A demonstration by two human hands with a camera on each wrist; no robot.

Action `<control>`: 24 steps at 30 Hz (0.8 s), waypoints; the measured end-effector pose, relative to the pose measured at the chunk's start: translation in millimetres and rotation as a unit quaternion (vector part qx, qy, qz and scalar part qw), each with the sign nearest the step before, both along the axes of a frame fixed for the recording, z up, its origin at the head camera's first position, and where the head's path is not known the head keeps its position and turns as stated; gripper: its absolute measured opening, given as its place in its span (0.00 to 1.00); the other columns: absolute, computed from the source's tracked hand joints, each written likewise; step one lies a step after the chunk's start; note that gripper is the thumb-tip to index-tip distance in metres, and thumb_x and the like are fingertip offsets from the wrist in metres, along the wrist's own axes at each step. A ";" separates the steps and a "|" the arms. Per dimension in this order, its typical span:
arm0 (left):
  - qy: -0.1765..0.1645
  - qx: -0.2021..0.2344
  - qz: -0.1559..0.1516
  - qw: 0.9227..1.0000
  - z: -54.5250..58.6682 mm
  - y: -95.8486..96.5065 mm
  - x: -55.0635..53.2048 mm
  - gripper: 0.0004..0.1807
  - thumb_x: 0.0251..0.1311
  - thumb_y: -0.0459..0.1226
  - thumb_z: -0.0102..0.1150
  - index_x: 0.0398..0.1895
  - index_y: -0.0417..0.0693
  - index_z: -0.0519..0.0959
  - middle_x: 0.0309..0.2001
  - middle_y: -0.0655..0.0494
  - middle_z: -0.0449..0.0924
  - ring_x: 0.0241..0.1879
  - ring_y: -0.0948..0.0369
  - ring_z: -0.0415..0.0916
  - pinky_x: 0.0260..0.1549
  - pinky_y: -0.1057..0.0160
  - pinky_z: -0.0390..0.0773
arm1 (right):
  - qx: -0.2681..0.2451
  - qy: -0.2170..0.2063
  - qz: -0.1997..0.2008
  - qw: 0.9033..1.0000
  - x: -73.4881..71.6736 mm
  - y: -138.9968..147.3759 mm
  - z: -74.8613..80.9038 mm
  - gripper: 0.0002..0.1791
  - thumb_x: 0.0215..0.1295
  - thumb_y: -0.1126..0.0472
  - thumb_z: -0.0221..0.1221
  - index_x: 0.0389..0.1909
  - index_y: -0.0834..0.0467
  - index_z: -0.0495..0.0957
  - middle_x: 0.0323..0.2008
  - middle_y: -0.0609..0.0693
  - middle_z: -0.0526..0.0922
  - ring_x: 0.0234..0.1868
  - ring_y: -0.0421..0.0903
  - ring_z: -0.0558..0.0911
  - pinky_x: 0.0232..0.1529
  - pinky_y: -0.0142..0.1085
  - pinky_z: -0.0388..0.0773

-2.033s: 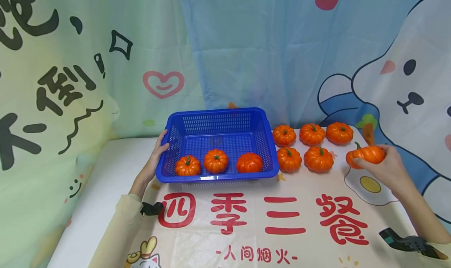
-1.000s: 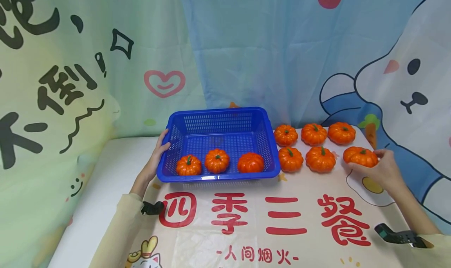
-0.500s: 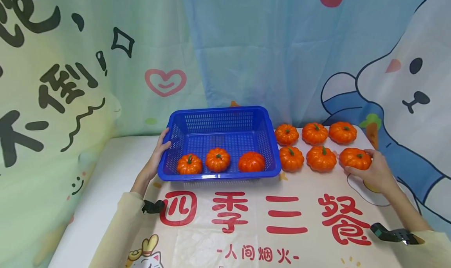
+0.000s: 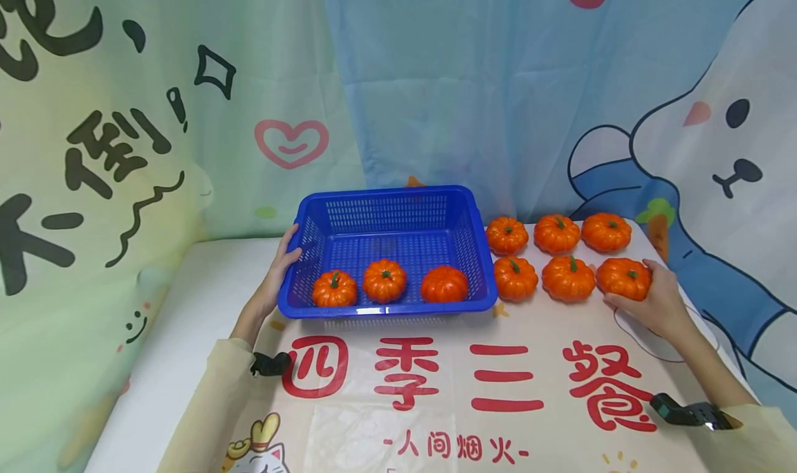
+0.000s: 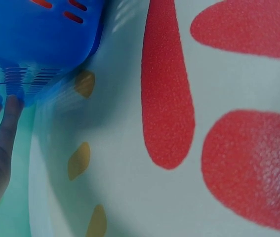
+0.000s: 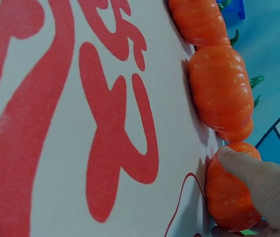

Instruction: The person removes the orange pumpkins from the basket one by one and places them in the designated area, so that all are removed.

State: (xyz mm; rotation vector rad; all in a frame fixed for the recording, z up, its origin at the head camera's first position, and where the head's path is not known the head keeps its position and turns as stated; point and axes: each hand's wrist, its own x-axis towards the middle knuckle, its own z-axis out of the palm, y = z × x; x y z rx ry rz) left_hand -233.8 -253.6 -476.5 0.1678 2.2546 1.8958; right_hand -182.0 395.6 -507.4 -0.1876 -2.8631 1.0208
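Observation:
In the head view, my right hand (image 4: pixel 660 300) grips a small orange pumpkin (image 4: pixel 625 279) at the near right end of the pumpkin group. In the right wrist view, the thumb (image 6: pixel 236 163) lies across that pumpkin's side, close to a neighbouring pumpkin (image 6: pixel 221 89); the other fingers are mostly hidden. My left hand (image 4: pixel 274 276) rests with fairly straight fingers against the left side of a blue plastic basket (image 4: pixel 386 312). In the left wrist view, fingers (image 5: pixel 12 116) touch its slotted wall. Three pumpkins, one of them a pumpkin (image 4: pixel 384 281) in the middle, lie along the basket's near side.
Right of the basket, pumpkins stand in two rows, with a back-row pumpkin (image 4: pixel 557 234) and a front-row pumpkin (image 4: pixel 568 279) among them. A printed cloth (image 4: pixel 349 424) covers much of the white table (image 4: pixel 180 307). A patterned curtain (image 4: pixel 423 113) hangs behind.
My right hand has brought its pumpkin left and down from a tilted pose, to the end of the front row beside another pumpkin. The left hand and basket stay in place.

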 end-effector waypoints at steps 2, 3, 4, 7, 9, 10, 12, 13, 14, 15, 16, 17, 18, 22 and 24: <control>0.000 0.002 0.000 1.000 -0.1 0.0 0.0 0.33 0.72 0.48 0.30 0.77 0.71 0.36 0.79 0.57 0.29 0.77 0.46 0.35 0.73 0.36 0.38 | 0.006 -0.002 -0.004 1.000 -0.8 -1.1 0.0 0.51 0.63 0.53 0.63 0.71 0.75 0.41 0.63 0.80 0.50 0.62 0.75 0.55 0.53 0.71 0.65; 0.000 0.001 0.000 1.000 0.0 0.0 0.3 0.33 0.72 0.48 0.30 0.77 0.71 0.36 0.79 0.57 0.29 0.77 0.46 0.35 0.73 0.35 0.38 | 0.008 -0.003 -0.006 1.000 -1.0 -1.4 -0.2 0.51 0.63 0.53 0.63 0.71 0.75 0.41 0.63 0.80 0.50 0.62 0.75 0.55 0.53 0.71 0.66; 0.000 0.000 0.000 1.000 -0.1 0.0 0.4 0.33 0.72 0.48 0.30 0.77 0.71 0.36 0.79 0.57 0.29 0.77 0.46 0.35 0.73 0.35 0.38 | 0.009 -0.005 -0.009 1.000 -0.9 -1.8 -0.4 0.51 0.63 0.53 0.63 0.71 0.75 0.41 0.63 0.80 0.50 0.62 0.75 0.55 0.53 0.71 0.66; 0.000 -0.003 0.000 1.000 0.0 0.1 0.9 0.33 0.72 0.49 0.29 0.77 0.71 0.36 0.79 0.57 0.29 0.77 0.47 0.34 0.73 0.35 0.38 | 0.008 -0.009 -0.015 1.000 -0.3 -3.2 -0.1 0.51 0.62 0.53 0.63 0.71 0.74 0.42 0.63 0.80 0.51 0.62 0.74 0.55 0.53 0.71 0.67; 0.000 -0.006 0.000 1.000 0.3 0.3 1.2 0.33 0.72 0.49 0.30 0.77 0.72 0.36 0.79 0.57 0.28 0.77 0.47 0.34 0.73 0.35 0.38 | 0.014 -0.017 -0.019 1.000 0.7 -3.9 1.6 0.53 0.62 0.52 0.64 0.72 0.73 0.40 0.64 0.80 0.50 0.63 0.75 0.54 0.53 0.71 0.67; 0.000 -0.005 0.000 1.000 0.2 0.7 1.0 0.33 0.72 0.49 0.30 0.77 0.72 0.36 0.79 0.57 0.28 0.77 0.47 0.34 0.73 0.35 0.38 | 0.019 -0.021 -0.021 0.999 1.6 -3.8 3.4 0.54 0.61 0.51 0.64 0.72 0.73 0.40 0.64 0.80 0.50 0.63 0.76 0.54 0.52 0.71 0.67; -0.002 -0.007 0.000 1.000 0.4 1.3 1.2 0.33 0.72 0.49 0.30 0.77 0.72 0.36 0.79 0.57 0.28 0.77 0.46 0.34 0.72 0.35 0.38 | 0.035 -0.028 -0.026 0.999 3.9 -3.4 8.3 0.57 0.60 0.49 0.65 0.73 0.71 0.37 0.65 0.81 0.48 0.65 0.76 0.52 0.51 0.73 0.66; -0.003 -0.008 0.000 1.000 0.4 1.4 1.2 0.33 0.72 0.49 0.30 0.77 0.72 0.36 0.79 0.58 0.28 0.77 0.46 0.34 0.72 0.35 0.38 | 0.044 -0.031 -0.030 0.998 5.4 -3.2 11.8 0.58 0.60 0.48 0.65 0.74 0.70 0.36 0.66 0.81 0.47 0.65 0.76 0.51 0.52 0.73 0.65; -0.003 -0.008 0.000 1.000 0.6 1.5 1.2 0.33 0.72 0.49 0.30 0.77 0.72 0.36 0.79 0.57 0.28 0.77 0.46 0.34 0.72 0.34 0.38 | 0.052 -0.029 -0.033 0.998 6.9 -3.2 15.5 0.58 0.60 0.47 0.64 0.74 0.69 0.35 0.66 0.80 0.46 0.66 0.76 0.50 0.51 0.74 0.64; -0.003 -0.008 0.000 1.000 0.7 1.4 1.1 0.33 0.72 0.49 0.30 0.77 0.72 0.35 0.79 0.57 0.28 0.77 0.46 0.34 0.72 0.34 0.38 | 0.054 -0.022 -0.036 0.998 8.2 -3.5 19.8 0.58 0.60 0.48 0.64 0.75 0.68 0.36 0.67 0.79 0.45 0.67 0.76 0.49 0.52 0.74 0.63; -0.003 -0.007 -0.001 1.000 0.8 1.3 1.0 0.33 0.72 0.49 0.30 0.77 0.72 0.35 0.79 0.57 0.28 0.77 0.46 0.34 0.72 0.34 0.38 | 0.055 -0.012 -0.036 0.998 9.7 -4.1 24.3 0.57 0.61 0.48 0.64 0.75 0.67 0.36 0.68 0.79 0.45 0.68 0.76 0.48 0.52 0.74 0.63; -0.003 -0.007 -0.001 1.000 1.2 1.2 1.1 0.33 0.72 0.49 0.30 0.77 0.72 0.35 0.79 0.57 0.28 0.77 0.46 0.34 0.72 0.34 0.38 | 0.054 -0.002 -0.033 0.998 11.3 -5.1 29.3 0.56 0.61 0.49 0.64 0.75 0.66 0.37 0.69 0.78 0.44 0.68 0.75 0.48 0.52 0.74 0.63; -0.002 -0.005 -0.001 1.000 1.2 1.0 0.9 0.33 0.72 0.49 0.30 0.77 0.72 0.35 0.79 0.57 0.29 0.77 0.46 0.35 0.72 0.35 0.39 | 0.050 0.013 -0.028 0.998 12.7 -6.6 34.5 0.55 0.61 0.50 0.64 0.76 0.65 0.38 0.70 0.77 0.45 0.69 0.74 0.49 0.52 0.74 0.63; -0.002 0.001 -0.002 1.000 1.6 0.4 0.9 0.33 0.72 0.49 0.30 0.77 0.71 0.35 0.79 0.57 0.29 0.77 0.46 0.36 0.73 0.35 0.40 | 0.036 0.051 0.005 0.998 18.3 -18.2 54.6 0.52 0.60 0.54 0.65 0.75 0.65 0.43 0.70 0.75 0.50 0.66 0.73 0.56 0.50 0.71 0.67; -0.003 0.002 -0.002 1.000 1.4 0.2 1.3 0.33 0.72 0.49 0.30 0.77 0.71 0.35 0.79 0.57 0.28 0.76 0.45 0.36 0.73 0.35 0.40 | 0.027 0.053 0.023 0.998 21.2 -26.3 62.9 0.52 0.60 0.55 0.65 0.75 0.65 0.43 0.69 0.75 0.52 0.63 0.74 0.60 0.49 0.69 0.68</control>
